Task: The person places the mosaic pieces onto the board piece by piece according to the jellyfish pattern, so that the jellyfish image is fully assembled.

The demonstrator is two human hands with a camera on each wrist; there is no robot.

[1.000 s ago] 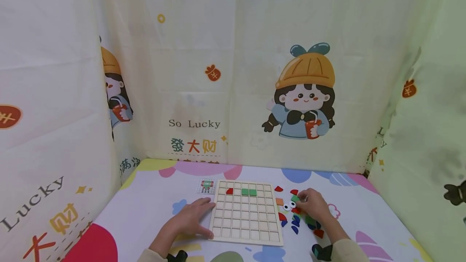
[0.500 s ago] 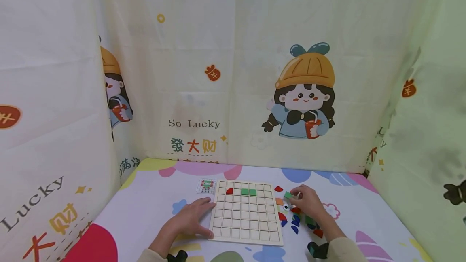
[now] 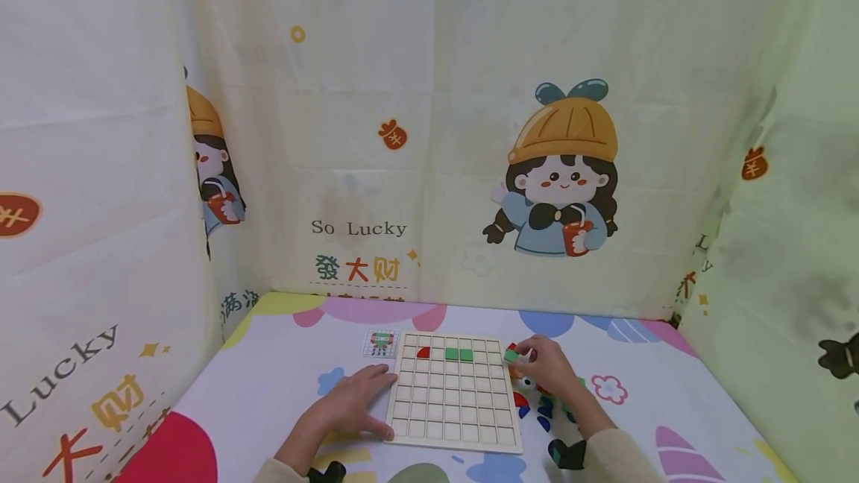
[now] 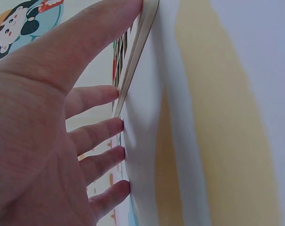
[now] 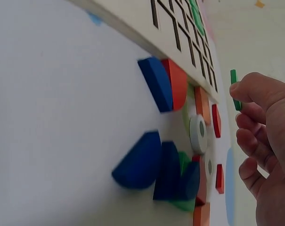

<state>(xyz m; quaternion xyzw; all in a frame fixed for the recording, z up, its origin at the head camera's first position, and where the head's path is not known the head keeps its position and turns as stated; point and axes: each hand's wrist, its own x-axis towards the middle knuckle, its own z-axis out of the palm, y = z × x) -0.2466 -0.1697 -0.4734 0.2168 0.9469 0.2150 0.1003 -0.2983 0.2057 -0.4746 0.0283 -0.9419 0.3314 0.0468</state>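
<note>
My right hand (image 3: 552, 367) pinches a green square block (image 5: 235, 89) between thumb and finger, held up near the upper right edge of a wooden grid board (image 3: 463, 417). Two green squares (image 3: 459, 355) and a red quarter-round piece (image 3: 423, 352) sit in the board's second row. My left hand (image 3: 356, 402) touches the board's left edge with its fingers spread and fairly straight. In the left wrist view, the thumb lies against the board's rim (image 4: 141, 42).
Right of the board lie loose pieces: blue ones (image 5: 156, 85), a red one (image 5: 179, 87), an orange block (image 5: 202, 104) and white eye discs (image 5: 198, 134). A small robot picture card (image 3: 382, 343) lies at the board's upper left. Printed cloth walls surround the table.
My right hand has picked the green square from the loose pieces and carried it left, to the board's right edge. The left hand and the board have stayed put.
</note>
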